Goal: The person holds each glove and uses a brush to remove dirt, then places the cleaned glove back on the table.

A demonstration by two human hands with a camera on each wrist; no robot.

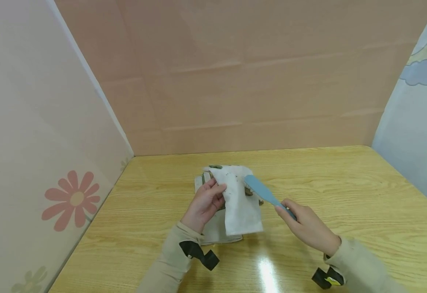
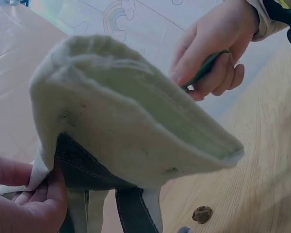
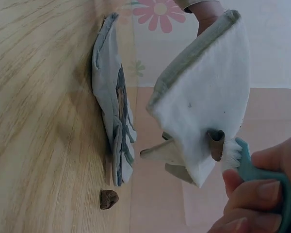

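Observation:
My left hand pinches a white cloth work glove with dark green strips and holds it above the table. In the left wrist view the glove's cuff opening faces up, with dark specks on the cloth. A blue brush is gripped by its handle in my right hand. Its white bristles meet a brown curled piece on the glove. Below, a second similar glove lies on the table, partly hidden by the raised one.
A small brown lump sits on the wooden table near the lying glove. Patterned white panels stand at both sides, and a pinkish-brown sheet covers the back.

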